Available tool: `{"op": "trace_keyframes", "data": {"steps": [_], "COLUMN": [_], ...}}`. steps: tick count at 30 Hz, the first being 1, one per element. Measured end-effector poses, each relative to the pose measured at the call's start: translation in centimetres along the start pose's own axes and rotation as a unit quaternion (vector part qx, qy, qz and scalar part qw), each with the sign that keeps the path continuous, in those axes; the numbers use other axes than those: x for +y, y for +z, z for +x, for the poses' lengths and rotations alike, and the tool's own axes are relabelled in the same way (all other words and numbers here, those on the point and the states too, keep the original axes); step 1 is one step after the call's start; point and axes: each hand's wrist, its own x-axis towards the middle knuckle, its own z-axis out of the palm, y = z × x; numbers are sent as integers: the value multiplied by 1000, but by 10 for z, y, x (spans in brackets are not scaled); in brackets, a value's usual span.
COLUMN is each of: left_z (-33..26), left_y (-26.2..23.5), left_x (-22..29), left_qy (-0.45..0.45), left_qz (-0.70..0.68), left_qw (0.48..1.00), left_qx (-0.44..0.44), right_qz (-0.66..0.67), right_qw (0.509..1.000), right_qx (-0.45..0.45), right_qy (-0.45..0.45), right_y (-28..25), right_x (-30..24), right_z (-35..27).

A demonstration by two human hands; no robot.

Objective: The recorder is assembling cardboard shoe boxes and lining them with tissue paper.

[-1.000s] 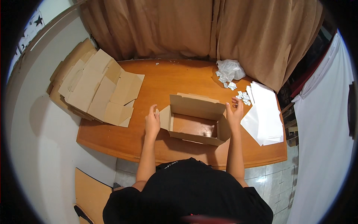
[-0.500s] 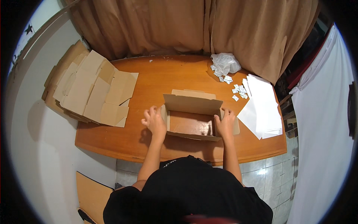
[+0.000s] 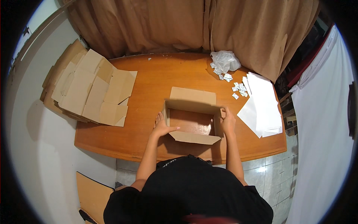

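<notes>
A brown cardboard box (image 3: 195,137) stands on the wooden table in front of me. Through it the glossy brown tabletop shows between its walls. Its far flap (image 3: 194,95) is folded outward, away from me, and its near flap leans toward me. My left hand (image 3: 162,127) lies at the near left corner, fingers stretched along the left wall and thumb spread across the near side. At the right wall, my right hand (image 3: 228,121) has its fingers curled over the edge by the far right corner; the right flap is mostly hidden by it.
Flattened cardboard boxes (image 3: 82,89) are stacked on the table's left, against the wall. To the right lie white paper sheets (image 3: 264,106), small white packets (image 3: 238,89) and a clear plastic bag (image 3: 225,62). A brown curtain (image 3: 149,26) hangs behind the table (image 3: 112,140).
My left hand has come down and right onto the box's near left corner. The far flap has tipped outward, and the near flap now leans toward me. My right hand has curled at the right wall.
</notes>
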Motion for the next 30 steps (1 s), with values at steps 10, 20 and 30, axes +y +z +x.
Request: {"op": "trace_keyframes", "data": {"steps": [10,20,30], "left_z": [-8,-6,-7], "left_y": [-9,-26,-19], "left_x": [-2,20,35], "left_qy": [101,209,215], "left_qz": [-179,41,115], "left_qw": [979,976,964], "left_qx": [-9,-33,-104], "right_qz": [87,305,77], "right_qw": [996,949,964], "right_qx": [25,37,25], "right_qy": [-8,78,252], "right_y": [7,2,-39], "right_x": [5,19,57], "right_z": [-15,-26,-22]}}
